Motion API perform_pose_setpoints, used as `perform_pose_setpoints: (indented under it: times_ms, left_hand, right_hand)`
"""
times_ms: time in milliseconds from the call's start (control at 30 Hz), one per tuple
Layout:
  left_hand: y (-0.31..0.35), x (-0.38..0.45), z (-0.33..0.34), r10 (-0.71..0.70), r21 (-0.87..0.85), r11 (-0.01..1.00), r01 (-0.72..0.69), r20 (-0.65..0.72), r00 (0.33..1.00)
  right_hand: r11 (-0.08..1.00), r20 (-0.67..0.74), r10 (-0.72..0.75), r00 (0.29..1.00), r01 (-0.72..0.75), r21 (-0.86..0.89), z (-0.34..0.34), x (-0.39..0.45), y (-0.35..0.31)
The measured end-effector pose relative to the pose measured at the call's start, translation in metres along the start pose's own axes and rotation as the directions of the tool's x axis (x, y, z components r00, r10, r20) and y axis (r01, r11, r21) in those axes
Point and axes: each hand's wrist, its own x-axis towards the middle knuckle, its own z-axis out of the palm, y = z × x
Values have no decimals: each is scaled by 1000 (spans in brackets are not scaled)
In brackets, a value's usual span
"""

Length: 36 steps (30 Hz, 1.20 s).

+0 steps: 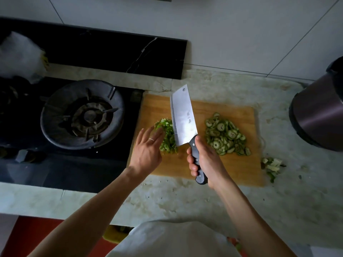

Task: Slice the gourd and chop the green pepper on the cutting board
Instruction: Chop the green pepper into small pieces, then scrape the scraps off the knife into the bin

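Gourd slices (226, 134) sit heaped on the right half of the cutting board (213, 165), chopped green pepper (168, 135) piled on its left half, the 2 heaps apart. Right hand (206, 160) clenches the cleaver (182, 116) handle, blade flat-side up between the piles, touching the pepper pile's right edge. Left hand (147, 147) lies released, fingers straight against the pepper's left side; gas burner (82, 114) left of board.

Left hand (147, 145) flat with fingers straight; right hand (205, 158) curled in a grip.
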Motion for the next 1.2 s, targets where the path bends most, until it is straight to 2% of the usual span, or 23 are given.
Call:
perform_pose_setpoints:
  times_ms: [100,167,267,333,433,500,600,733,833,900,1033,1133,1200]
  left_hand:
    - [6,6,-10,52,-55,997,-56,-73,996]
    - [12,11,-10,91,-49,994,-94,-62,994]
    - [8,15,-7,-56,-37,998,56,-4,998]
    - [9,14,-11,-155,-81,985,153,-25,988]
    - [23,13,-19,-134,-218,970,107,-115,984]
    - [38,11,-25,-122,-328,942,70,-142,982]
    - [61,5,-29,-120,-430,901,66,-101,988]
    - [96,3,-25,-52,-461,886,42,-8,999]
    - [124,10,-17,10,-464,886,21,65,998]
    - [148,15,-11,25,-459,888,23,97,995]
    - [203,25,7,61,-494,869,19,144,988]
    - [247,29,29,97,-529,848,11,176,980]
    - [274,32,46,90,-519,854,24,194,977]
  right_hand:
    - [996,1,-49,999,49,-74,-6,1,5]
    - [996,20,-52,998,54,-77,-7,-1,7]
    - [993,71,-90,993,95,-70,-9,-7,8]
    - [981,69,-144,987,151,-124,-15,-13,7]
    - [928,4,-258,966,249,-276,-30,-22,10]
    - [849,-48,-353,934,299,-435,-42,-26,15]
    - [713,-146,-449,882,255,-653,-65,-34,25]
    - [670,-262,-485,834,163,-724,-101,-51,34]
    - [707,-368,-477,798,99,-701,-139,-61,47]
    - [755,-414,-467,782,109,-647,-171,-72,61]
    - [934,-463,-328,824,210,-288,-234,-105,86]
    - [961,-507,-275,817,243,-129,-275,-120,107]
    - [964,-530,-260,807,253,-86,-299,-121,123]
